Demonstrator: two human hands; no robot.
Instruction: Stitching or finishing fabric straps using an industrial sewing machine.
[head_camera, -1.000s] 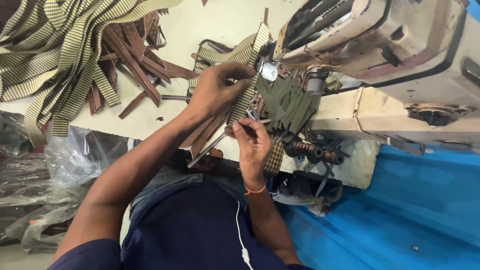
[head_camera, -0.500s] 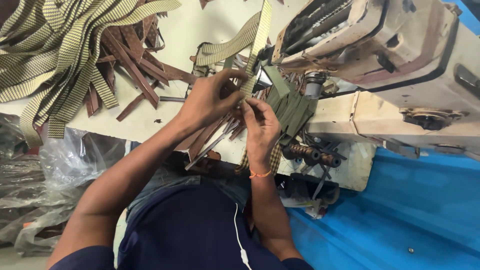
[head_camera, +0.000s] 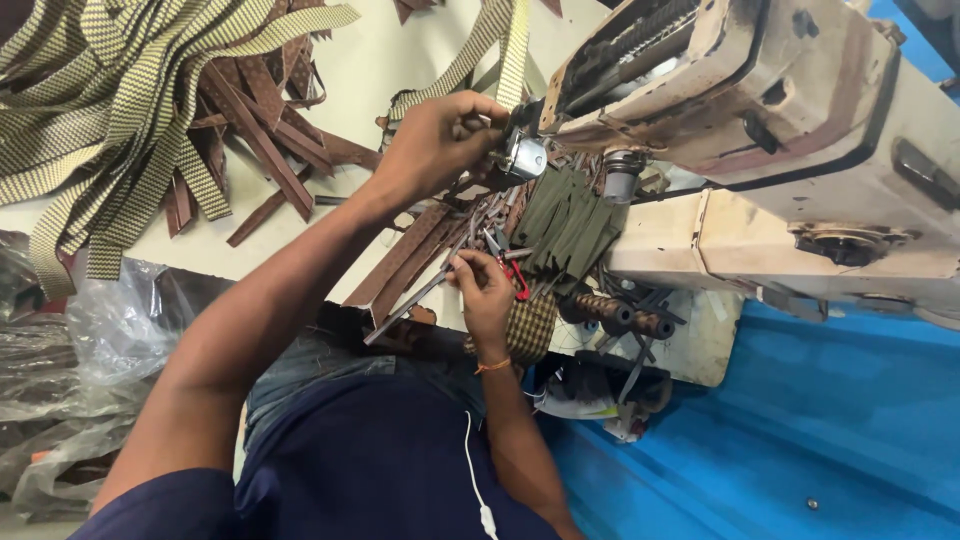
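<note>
The left hand (head_camera: 435, 140) is curled shut, its fingertips pinched on the end of a striped olive-and-cream webbing strap (head_camera: 490, 45) right at the shiny metal needle area (head_camera: 527, 157) of a worn cream sewing machine (head_camera: 800, 130). The strap runs up and away from this hand toward the far edge of the table (head_camera: 360, 70).

The right hand (head_camera: 487, 292) sits nearer the body, below and slightly to the right of the left hand, the two well apart. Its fingers are closed around a small red-handled snipper (head_camera: 515, 278), whose tip points up toward the machine.

Between the two hands lie flat brown strips (head_camera: 410, 265), fanned out toward the body. Just right of the right hand hangs a bundle of dark green fabric pieces (head_camera: 565, 220), and beyond it, lower, a brown thread spool (head_camera: 615, 312).

Far to the left of the left hand a heap of the same striped webbing (head_camera: 110, 110) covers more brown strips. Below that, beside the left forearm, crumpled clear plastic bags (head_camera: 70, 380) lie. A blue surface (head_camera: 800, 430) spreads right of the right arm.
</note>
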